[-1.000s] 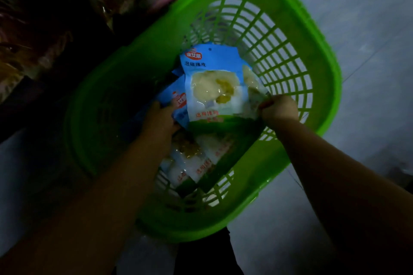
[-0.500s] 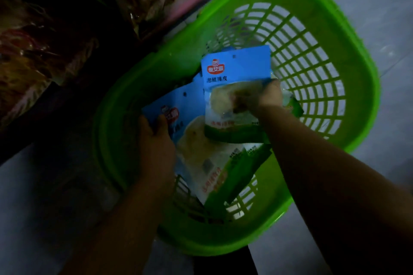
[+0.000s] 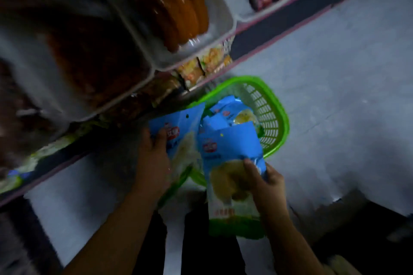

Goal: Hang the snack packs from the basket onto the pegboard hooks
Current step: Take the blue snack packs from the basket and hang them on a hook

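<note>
Nearest the camera, one snack pack (image 3: 232, 176) is being pinched by the right hand (image 3: 267, 183), the fingers (image 3: 251, 166) being curled over its clear window, while its green lower edge is being left to hang toward the floor (image 3: 335, 107). Just beside it, a second snack pack (image 3: 178, 138) is being gripped by the left hand (image 3: 154, 158), the thumb being pressed on the blue header. The two hands are being kept apart, each clamped on its own pack, though the packs are being overlapped at their edges. A small punched hole is being shown near the top of each header.

Behind the packs, the green basket (image 3: 279, 123) is being left on the floor, with further packs (image 3: 232, 114) being kept inside it. Beyond that, shelf bins (image 3: 223, 35) of wrapped goods are being blurred by camera motion; no pegboard or hooks are being shown.

The step in hand is judged to be the carrying of packs up from the basket toward the display. The next move is likely being governed by the header holes: a hook must first be found, then one pack must be turned header-up and its hole threaded over the hook tip, probably one pack at a time.
</note>
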A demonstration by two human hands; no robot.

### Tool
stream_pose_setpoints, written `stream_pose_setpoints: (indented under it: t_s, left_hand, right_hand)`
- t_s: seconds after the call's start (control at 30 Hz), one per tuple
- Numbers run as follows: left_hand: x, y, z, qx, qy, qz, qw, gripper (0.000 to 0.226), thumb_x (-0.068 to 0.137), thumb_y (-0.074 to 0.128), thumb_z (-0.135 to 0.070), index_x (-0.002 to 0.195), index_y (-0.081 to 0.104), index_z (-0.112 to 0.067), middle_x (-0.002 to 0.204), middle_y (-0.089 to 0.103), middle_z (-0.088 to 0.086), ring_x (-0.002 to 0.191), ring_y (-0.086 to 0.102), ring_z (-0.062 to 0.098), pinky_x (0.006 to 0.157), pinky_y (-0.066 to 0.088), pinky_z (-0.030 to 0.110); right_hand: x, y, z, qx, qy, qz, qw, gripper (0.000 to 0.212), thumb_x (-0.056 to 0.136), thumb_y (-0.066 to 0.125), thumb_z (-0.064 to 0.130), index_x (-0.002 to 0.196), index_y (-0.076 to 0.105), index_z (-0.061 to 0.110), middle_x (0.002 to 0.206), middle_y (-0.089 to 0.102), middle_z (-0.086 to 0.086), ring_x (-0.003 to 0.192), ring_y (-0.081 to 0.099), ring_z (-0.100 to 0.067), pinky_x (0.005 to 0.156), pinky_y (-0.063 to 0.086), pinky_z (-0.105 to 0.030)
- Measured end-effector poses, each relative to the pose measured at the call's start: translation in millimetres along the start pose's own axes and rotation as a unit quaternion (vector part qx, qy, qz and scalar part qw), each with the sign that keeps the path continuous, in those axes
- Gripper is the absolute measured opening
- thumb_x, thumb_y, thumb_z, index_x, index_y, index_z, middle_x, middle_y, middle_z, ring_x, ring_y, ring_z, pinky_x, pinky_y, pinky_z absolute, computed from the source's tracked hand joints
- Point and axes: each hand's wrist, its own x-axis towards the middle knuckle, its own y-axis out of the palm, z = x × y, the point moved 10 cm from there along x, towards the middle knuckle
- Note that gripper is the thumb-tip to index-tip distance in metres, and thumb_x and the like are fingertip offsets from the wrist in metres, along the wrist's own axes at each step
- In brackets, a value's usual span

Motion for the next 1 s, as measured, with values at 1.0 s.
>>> stream_pose_setpoints:
  t_s: [1.0]
  left_hand:
    - [-308.4, -604.7, -496.2, -0.240, 0.581, -0.099, 0.771, 0.020, 0.092, 0.049, -0.015, 0.080, 0.060, -0.026, 0.072, 0.072, -0.009, 0.066, 0.067, 0.003, 0.055, 0.051, 0.015]
  right_hand:
    - [-616.3, 308.7, 510.5, 0.091, -0.587, 0.365, 0.717, 0.017, 0.063, 0.071, 0.035, 0.069, 0.075, 0.020, 0.072, 0.075, 0.007, 0.065, 0.070, -0.008, 0.053, 0.053, -0.018]
